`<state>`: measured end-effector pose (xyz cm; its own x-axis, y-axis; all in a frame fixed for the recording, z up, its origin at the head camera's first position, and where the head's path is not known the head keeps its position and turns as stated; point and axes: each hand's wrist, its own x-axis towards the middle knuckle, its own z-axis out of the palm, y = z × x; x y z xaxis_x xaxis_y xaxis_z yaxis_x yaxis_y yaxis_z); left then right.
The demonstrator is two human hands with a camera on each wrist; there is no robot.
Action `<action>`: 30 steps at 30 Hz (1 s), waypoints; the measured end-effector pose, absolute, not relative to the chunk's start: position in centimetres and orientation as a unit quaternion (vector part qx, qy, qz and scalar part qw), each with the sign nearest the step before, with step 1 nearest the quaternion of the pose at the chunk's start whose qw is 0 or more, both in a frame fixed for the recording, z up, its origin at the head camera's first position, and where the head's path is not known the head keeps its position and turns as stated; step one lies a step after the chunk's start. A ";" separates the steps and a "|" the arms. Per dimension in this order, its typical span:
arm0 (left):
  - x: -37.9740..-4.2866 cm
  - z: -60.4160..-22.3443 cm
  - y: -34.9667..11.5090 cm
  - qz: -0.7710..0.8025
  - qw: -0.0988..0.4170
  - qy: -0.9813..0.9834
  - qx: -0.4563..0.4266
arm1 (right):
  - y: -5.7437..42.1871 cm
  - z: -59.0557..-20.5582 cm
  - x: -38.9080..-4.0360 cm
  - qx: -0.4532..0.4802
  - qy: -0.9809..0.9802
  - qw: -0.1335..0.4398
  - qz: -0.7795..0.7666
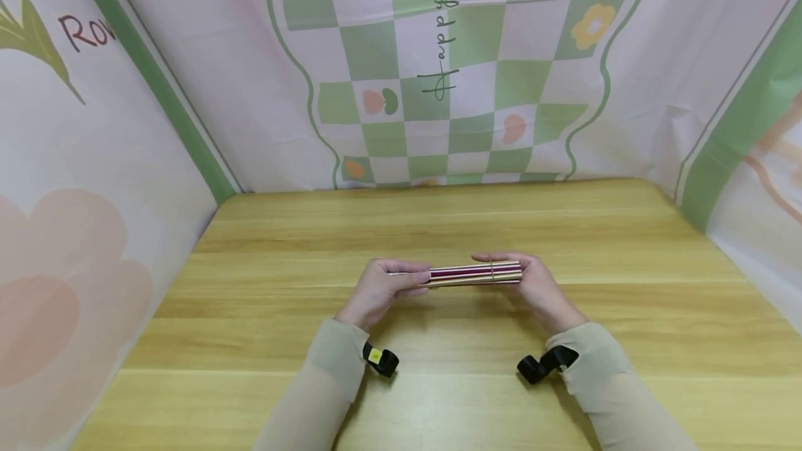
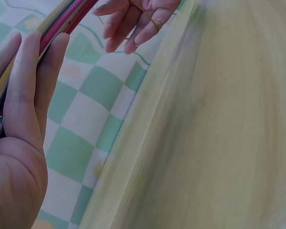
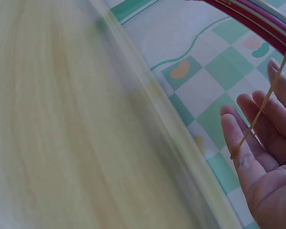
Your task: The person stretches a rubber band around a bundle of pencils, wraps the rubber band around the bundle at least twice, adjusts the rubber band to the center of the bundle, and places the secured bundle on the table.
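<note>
Over the table [image 1: 438, 395], left hand [image 1: 380, 291] pinches and right hand [image 1: 541, 292], fingers loosely bent, stretches, respectively, the pencil bundle [image 1: 464, 273], likely light, stiff, slick, best squeezed mid-length, and the thin rubber band [image 3: 263, 104], probably snap-prone.

The head view is bright and soft, with a pale sheen on the near part of the table [image 1: 438, 353]. Both wrist views are dimmer, the table blurred, the cloth [image 1: 426, 138] beyond it sharper.
</note>
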<state>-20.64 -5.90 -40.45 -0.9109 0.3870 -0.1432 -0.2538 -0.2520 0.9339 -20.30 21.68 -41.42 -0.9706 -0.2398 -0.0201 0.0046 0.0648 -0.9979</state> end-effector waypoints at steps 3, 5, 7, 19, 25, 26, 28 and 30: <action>-20.5 -40.4 -5.8 0.782 0.211 0.583 0.063 | 21.6 -41.2 -20.3 -0.044 0.700 0.100 -0.706; -20.4 -40.4 -5.8 0.777 0.220 0.587 0.064 | 21.6 -41.0 -20.2 -0.029 0.685 0.108 -0.720; -20.4 -40.4 -5.7 0.771 0.229 0.590 0.066 | 21.6 -40.9 -20.3 -0.024 0.668 0.119 -0.734; -20.3 -40.4 -5.4 0.784 0.235 0.569 0.078 | 21.7 -40.6 -20.0 -0.082 0.496 0.191 -0.843; -20.3 -40.5 -5.4 0.801 0.227 0.551 0.062 | 21.2 -41.6 -20.2 -0.126 0.447 0.218 -0.859; -20.3 -40.5 -5.4 0.805 0.225 0.546 0.062 | 21.1 -41.8 -20.2 -0.123 0.433 0.221 -0.865; -20.3 -40.6 -5.4 0.817 0.221 0.530 0.054 | 21.0 -42.2 -20.4 -0.121 0.405 0.224 -0.878; -20.4 -40.8 -5.3 0.830 0.215 0.514 0.041 | 20.9 -42.6 -20.6 -0.126 0.374 0.226 -0.891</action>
<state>-20.36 -5.30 -40.78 -0.9045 0.3981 -0.1530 -0.3144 -0.3797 0.8701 -20.56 20.90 -42.59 -0.8662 -0.4965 0.0555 0.3082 -0.6184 -0.7229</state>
